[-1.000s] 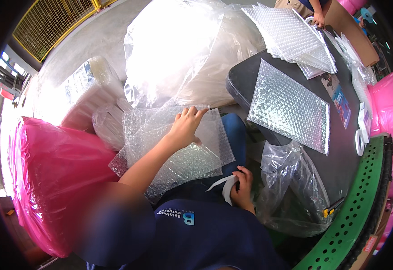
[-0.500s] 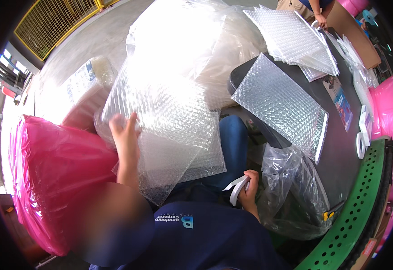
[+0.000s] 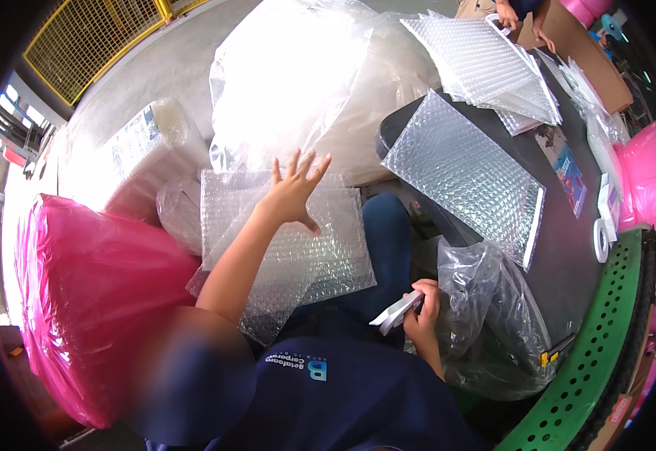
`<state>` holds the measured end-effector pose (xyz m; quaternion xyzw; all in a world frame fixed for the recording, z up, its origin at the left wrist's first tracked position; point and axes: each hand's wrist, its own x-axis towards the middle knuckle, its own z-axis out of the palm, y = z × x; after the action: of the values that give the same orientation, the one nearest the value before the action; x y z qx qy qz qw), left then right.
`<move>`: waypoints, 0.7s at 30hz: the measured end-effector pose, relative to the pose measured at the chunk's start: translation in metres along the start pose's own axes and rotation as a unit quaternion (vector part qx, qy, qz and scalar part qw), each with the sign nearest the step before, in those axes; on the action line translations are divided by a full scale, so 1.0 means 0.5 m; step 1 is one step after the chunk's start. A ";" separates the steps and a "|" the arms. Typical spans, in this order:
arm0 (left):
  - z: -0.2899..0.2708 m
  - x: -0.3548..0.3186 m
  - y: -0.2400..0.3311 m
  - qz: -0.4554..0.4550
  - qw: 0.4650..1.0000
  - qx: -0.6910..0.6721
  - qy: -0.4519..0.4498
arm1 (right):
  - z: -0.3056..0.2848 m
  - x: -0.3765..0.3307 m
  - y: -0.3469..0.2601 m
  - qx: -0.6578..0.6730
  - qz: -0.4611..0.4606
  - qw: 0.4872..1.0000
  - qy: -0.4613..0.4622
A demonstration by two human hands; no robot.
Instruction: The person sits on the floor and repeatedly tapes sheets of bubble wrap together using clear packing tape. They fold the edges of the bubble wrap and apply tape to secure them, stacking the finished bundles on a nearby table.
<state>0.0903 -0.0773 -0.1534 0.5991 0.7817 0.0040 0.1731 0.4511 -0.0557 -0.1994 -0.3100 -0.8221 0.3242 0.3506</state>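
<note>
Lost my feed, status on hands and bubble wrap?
Left hand open, fingers spread above bubble wrap stack on lap. Right hand gripping white flat piece. Clear bag beside right hand.

Concrete floor (image 3: pixel 170 68) ahead of my hands, grey, bright w/ glare. Yellow mesh fence (image 3: pixel 95 37) at far left beyond it. Window (image 3: pixel 19 135) to the left, daylight pouring in, washed out. Dark table (image 3: pixel 561 248) to the right of my hands, running fwd. Green perforated rail (image 3: pixel 606 353) along its near-right edge, curved by the lens. Pink bags (image 3: pixel 95 301) low on my left; another (image 3: pixel 655 173) far right past the table. Cardboard box (image 3: pixel 576 45) at the table's far end.
</note>
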 end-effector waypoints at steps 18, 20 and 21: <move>0.012 -0.112 0.151 -0.143 0.713 -0.664 -0.174 | -0.005 0.094 -0.176 -0.090 0.044 0.995 0.002; 0.017 -0.096 0.161 -0.143 0.695 -0.681 -0.184 | -0.006 0.093 -0.177 -0.099 0.032 0.995 -0.001; 0.021 -0.089 0.162 -0.141 0.685 -0.689 -0.190 | -0.007 0.093 -0.176 -0.104 0.027 0.994 -0.002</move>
<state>0.1787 -0.0981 -0.1343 0.1817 0.5845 0.4031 0.6804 0.4028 -0.0732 -0.1140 -0.3659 -0.8434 0.2470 0.3064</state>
